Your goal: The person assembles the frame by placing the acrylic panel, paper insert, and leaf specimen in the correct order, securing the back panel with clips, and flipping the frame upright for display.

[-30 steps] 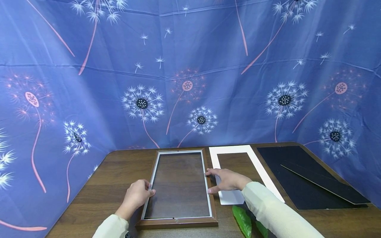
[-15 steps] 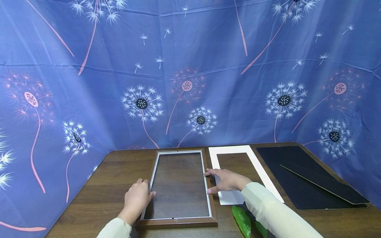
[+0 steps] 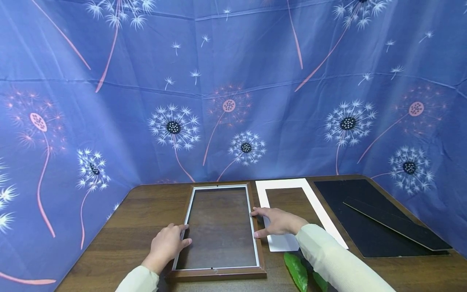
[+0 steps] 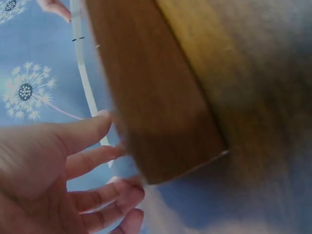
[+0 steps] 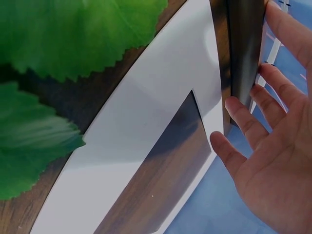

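Observation:
A brown wooden picture frame (image 3: 219,274) lies on the table with a white inner rim and a clear pane (image 3: 219,231). At the frame's left side is my left hand (image 3: 165,248), its thumb and forefinger spread onto the inner edge. The left wrist view shows that hand's fingers (image 4: 92,161) loosely extended along the frame's side. My right hand (image 3: 280,222) touches the right side with thumb and forefinger apart. In the right wrist view its fingers (image 5: 246,122) are nearly straight beside the frame. A white mat (image 3: 284,183) with a rectangular opening lies under the right forearm.
A black backing board (image 3: 343,207) with a raised support flap (image 3: 397,224) lies at the table's right. Green leaves (image 3: 297,271) sit near the front, beside the right sleeve. Behind the wooden table (image 3: 120,243) hangs a blue dandelion-print cloth (image 3: 281,105).
My left hand lifts slightly back from the frame's left edge and lies lower, its thumb and forefinger now spread further apart. The right hand and the frame stay in place.

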Demonstrator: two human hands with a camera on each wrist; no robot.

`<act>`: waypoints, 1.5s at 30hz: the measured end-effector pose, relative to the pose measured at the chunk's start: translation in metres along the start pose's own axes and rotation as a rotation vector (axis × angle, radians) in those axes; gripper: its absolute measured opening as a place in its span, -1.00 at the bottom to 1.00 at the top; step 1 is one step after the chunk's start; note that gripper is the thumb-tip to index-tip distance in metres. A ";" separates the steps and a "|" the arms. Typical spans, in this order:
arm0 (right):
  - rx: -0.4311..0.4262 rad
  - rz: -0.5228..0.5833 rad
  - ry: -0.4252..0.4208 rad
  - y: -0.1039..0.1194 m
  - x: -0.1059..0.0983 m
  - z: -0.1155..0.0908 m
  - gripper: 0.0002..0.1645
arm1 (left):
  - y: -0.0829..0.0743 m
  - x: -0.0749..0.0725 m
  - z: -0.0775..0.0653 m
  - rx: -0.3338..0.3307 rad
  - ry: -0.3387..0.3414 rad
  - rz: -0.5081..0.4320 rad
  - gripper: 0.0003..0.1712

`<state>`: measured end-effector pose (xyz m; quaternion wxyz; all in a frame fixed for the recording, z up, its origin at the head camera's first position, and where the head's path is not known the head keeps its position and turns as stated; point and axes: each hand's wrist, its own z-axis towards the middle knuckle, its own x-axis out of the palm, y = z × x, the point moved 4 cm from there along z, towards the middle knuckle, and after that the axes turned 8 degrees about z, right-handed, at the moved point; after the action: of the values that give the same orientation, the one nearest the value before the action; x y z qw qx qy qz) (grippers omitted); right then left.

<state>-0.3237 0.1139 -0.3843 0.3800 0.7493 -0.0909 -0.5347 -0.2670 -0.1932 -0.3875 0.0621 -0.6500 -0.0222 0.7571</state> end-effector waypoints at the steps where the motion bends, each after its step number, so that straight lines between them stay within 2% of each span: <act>1: -0.001 0.001 0.001 0.000 0.000 0.000 -0.19 | 0.000 -0.001 0.001 0.010 0.009 0.003 -0.49; 5: 0.000 0.003 0.007 0.000 -0.001 -0.001 -0.20 | 0.001 -0.002 0.005 0.031 0.075 -0.017 -0.41; 9: 0.011 0.011 0.009 0.001 -0.001 -0.001 -0.19 | 0.004 -0.002 0.007 0.032 0.137 -0.076 -0.30; 19: 0.010 0.011 0.008 0.002 -0.002 -0.002 -0.18 | 0.022 -0.002 0.010 0.069 0.117 -0.231 -0.24; 23: 0.018 0.010 0.007 0.002 -0.002 -0.002 -0.18 | 0.030 -0.003 0.008 0.098 0.154 -0.303 -0.27; 27: 0.024 -0.002 0.009 0.002 -0.002 -0.001 -0.18 | 0.038 -0.005 0.006 0.109 0.222 -0.349 -0.29; 33: 0.035 -0.012 0.013 0.001 -0.001 0.000 -0.19 | 0.041 -0.004 0.005 0.123 0.302 -0.341 -0.28; 45: 0.037 -0.009 0.014 -0.001 0.000 0.001 -0.19 | 0.038 -0.003 0.005 0.093 0.378 -0.316 -0.31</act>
<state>-0.3245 0.1143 -0.3845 0.3644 0.7602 -0.0948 -0.5295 -0.2741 -0.2308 -0.3879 0.2125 -0.7649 -0.0768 0.6032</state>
